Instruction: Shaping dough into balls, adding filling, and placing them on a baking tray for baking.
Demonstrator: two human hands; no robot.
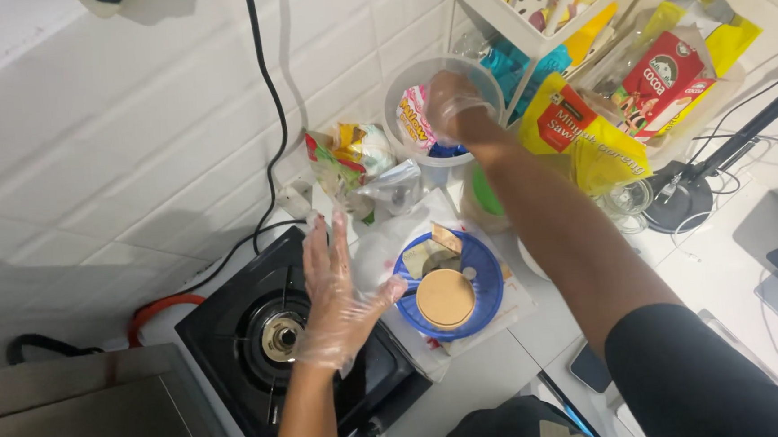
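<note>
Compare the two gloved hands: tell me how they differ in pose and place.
The left hand lies flat and spread over the black gas stove, thumb by the blue plate. The right hand reaches up into the clear plastic tub, fingers curled. Both wear thin clear gloves.

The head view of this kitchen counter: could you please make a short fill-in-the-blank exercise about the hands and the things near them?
1. The right hand reaches into a clear plastic ____ beside the shelf.
2. The left hand hovers over the black gas ____.
3. The round brown disc lies in a bowl whose colour is ____.
4. Both hands wear thin transparent ____.

Missing words: container; stove; blue; gloves
</note>
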